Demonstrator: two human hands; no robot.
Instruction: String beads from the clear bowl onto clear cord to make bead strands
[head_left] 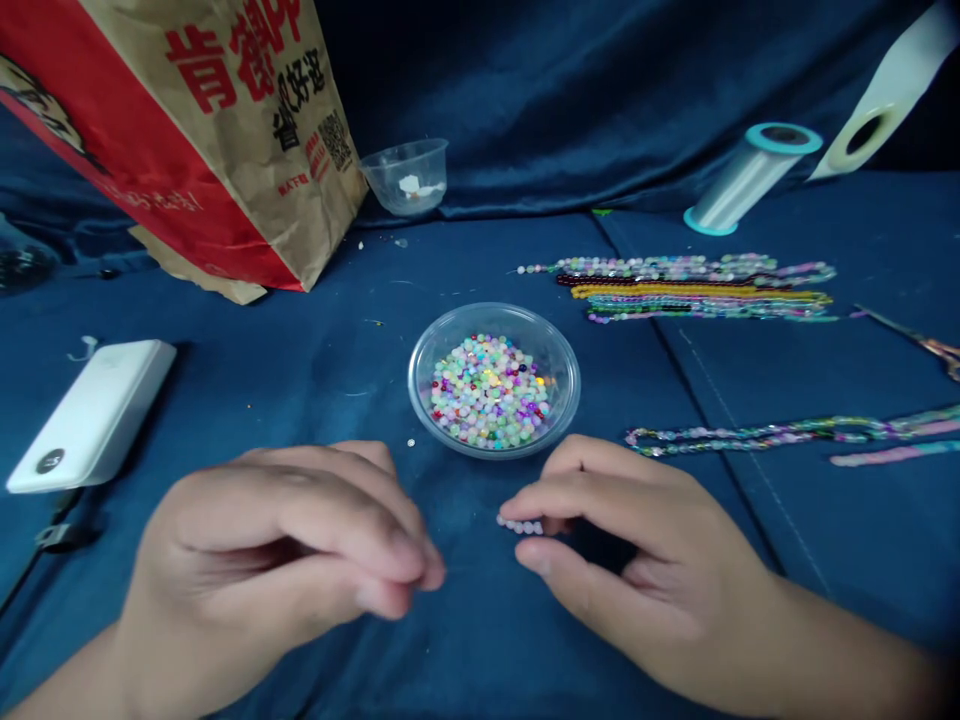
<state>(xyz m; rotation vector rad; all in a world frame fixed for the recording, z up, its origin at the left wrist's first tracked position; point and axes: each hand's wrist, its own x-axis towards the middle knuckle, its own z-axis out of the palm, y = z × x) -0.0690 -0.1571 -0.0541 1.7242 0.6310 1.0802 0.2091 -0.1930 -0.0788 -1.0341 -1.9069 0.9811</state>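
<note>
Between the thumb and fingers of my right hand (637, 550) is a short row of small pale lilac beads (521, 526). My left hand (292, 550) is closed in a pinch to its left, thumb pressed to the fingertips; whatever it holds is too small or hidden to make out. Just beyond both hands, a clear round plastic bowl (417, 392) contains a heap of mixed coloured beads (491, 390). One loose bead (411, 442) lies on the dark blue cloth left of the bowl.
Bead strands (697, 285) lie at right, with more strands (757, 435) nearer. Scissors (922, 340) are at the right edge. Behind stand a thread spool (750, 180), a tape roll (862, 140), a small clear cup (409, 175) and a paper bag (225, 150). A white power bank (97, 415) lies left.
</note>
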